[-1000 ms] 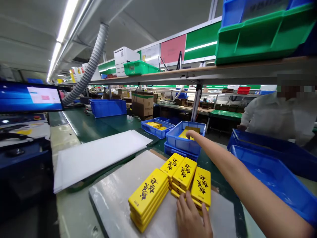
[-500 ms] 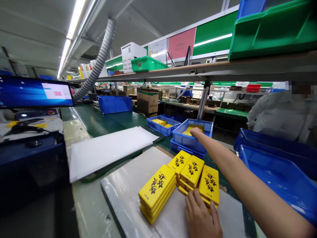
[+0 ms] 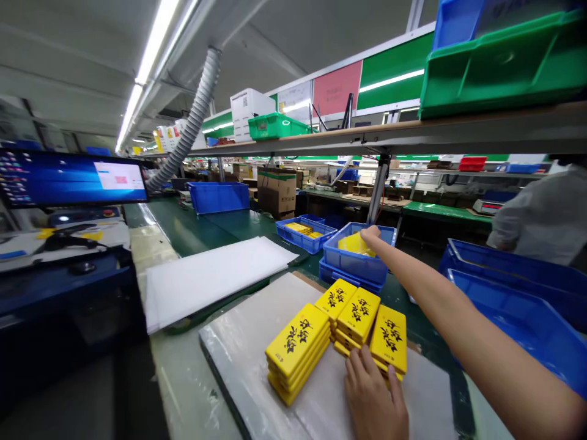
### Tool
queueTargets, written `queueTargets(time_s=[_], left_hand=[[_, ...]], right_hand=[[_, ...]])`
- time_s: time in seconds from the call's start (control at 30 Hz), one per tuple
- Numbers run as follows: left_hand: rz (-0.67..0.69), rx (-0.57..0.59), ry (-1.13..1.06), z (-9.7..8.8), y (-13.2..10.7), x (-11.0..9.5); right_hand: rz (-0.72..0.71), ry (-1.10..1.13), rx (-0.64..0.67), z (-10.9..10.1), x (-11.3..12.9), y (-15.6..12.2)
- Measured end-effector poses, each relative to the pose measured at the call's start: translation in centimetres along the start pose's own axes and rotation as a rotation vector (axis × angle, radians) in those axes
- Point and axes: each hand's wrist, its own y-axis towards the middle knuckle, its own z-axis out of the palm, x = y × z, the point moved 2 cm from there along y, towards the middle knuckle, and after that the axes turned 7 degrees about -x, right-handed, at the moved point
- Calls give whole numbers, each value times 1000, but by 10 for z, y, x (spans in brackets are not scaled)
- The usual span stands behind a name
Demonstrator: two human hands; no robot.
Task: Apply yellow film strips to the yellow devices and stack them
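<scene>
My right hand (image 3: pixel 370 233) reaches far forward into a small blue bin (image 3: pixel 355 266). Its fingers are closed on a yellow box (image 3: pixel 352 244) that tilts up out of the bin. My left hand (image 3: pixel 373 397) lies flat at the near edge, fingers stretched out and touching the low stacks of yellow boxes with black lettering (image 3: pixel 358 313). A taller stack of the same yellow boxes (image 3: pixel 298 342) stands just to their left. All the stacks rest on a white board (image 3: pixel 247 348).
White foam sheets (image 3: pixel 211 275) lie left of the board. Further back stands a second blue bin with yellow boxes (image 3: pixel 302 235). Large blue trays (image 3: pixel 527 318) are at the right, with a co-worker in white (image 3: pixel 545 220) behind them. A monitor (image 3: pixel 73 180) stands at the left, under a shelf (image 3: pixel 413 131).
My right hand has closed on a yellow box in the bin and tipped it upward. My left hand has stayed against the stacks. The view has shifted slightly left.
</scene>
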Motion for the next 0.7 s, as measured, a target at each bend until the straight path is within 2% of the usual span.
queueTargets(time_s=[0.1,0.17,0.23,0.27,0.33,0.37,0.43,0.5,0.57,0.63,0.7], left_hand=[[-1,11,-38,0,4,3],[25,70,-75,-5,11,2],[63,116,-82,-16,20,-2],[71,95,-63,-23,25,-5],[43,-25,-28,-34,36,-10],[50,-67,-76,-37,42,-12],[106,5,-184,-37,50,-18],[150,91,-277,-34,53,-24],[172,173,-327,-34,50,-29],[202,279,-330,-36,41,-32],[254,423,-284,-39,27,-35]], right_hand=[[-13,89,-64,-34,26,3],[-75,162,-133,-76,36,4],[-133,220,-203,-134,29,-2],[-142,236,-231,-168,18,-10],[-121,251,-250,-239,-16,-41],[-81,267,-223,-271,-39,-65],[71,358,-56,-322,-91,-130],[308,372,166,-348,-147,-208],[466,228,350,-357,-198,-283],[385,-20,490,-360,-236,-343],[223,-179,409,-371,-258,-387]])
